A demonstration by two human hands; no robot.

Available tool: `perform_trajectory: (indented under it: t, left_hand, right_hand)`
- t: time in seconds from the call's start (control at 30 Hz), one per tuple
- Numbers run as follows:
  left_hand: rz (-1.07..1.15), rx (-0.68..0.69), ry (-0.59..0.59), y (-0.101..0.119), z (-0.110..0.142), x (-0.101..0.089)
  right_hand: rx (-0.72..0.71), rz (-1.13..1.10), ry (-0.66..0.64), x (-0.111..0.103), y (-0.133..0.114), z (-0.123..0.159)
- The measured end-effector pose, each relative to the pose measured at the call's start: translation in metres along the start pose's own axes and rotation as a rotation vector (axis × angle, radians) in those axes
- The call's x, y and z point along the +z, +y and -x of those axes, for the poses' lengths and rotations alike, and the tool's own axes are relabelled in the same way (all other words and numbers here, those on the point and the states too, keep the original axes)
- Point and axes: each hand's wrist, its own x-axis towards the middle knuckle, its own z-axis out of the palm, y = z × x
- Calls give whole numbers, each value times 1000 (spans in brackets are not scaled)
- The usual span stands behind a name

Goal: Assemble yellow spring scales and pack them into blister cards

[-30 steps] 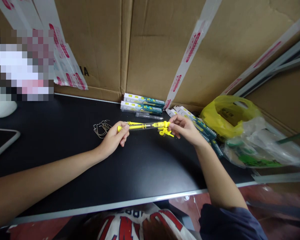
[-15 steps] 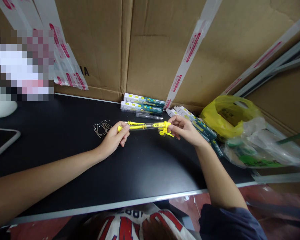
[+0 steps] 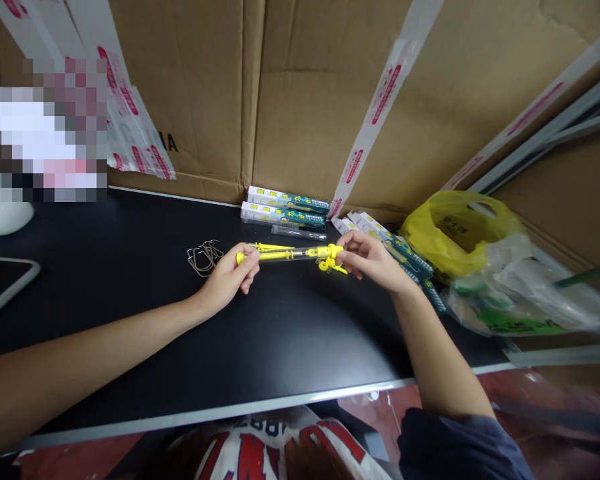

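A tubular spring scale [image 3: 280,255], clear with yellow parts inside, is held level above the black table between my two hands. My left hand [image 3: 236,270] is closed around its left end, where a yellow knob sticks out past the thumb. At the other end, my right hand [image 3: 363,259] pinches the yellow end cap [image 3: 333,252] between thumb and fingers. Small yellow parts [image 3: 326,266] lie just below that cap. Behind the tube is another thin yellow rod [image 3: 275,247], partly covered. Bent metal wire hooks [image 3: 204,257] lie beside my left hand.
Printed boxes [image 3: 285,215] and a clear empty tube [image 3: 299,232] lie at the back against cardboard [image 3: 300,120]. More boxes [image 3: 405,257], a yellow bag [image 3: 455,233] and a clear plastic bag [image 3: 520,293] are on the right. A white-edged device [image 3: 5,283] sits at far left.
Both hands keep their places and grips. The yellow part at the tube's right end looks slightly turned and shifted.
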Motion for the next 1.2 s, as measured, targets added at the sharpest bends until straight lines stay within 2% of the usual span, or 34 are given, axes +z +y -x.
perform_trajectory:
  t: [0.57, 0.83, 1.2]
  left_hand:
    - [-3, -5, -13, -1, 0, -2]
    - [-6, -3, -13, -1, 0, -1]
    - [-11, -5, -10, -1, 0, -1]
  right_hand:
    - [4, 57, -25, 0, 6, 0]
    - [10, 22, -48, 2, 0, 0]
    - [35, 73, -35, 3, 7, -2]
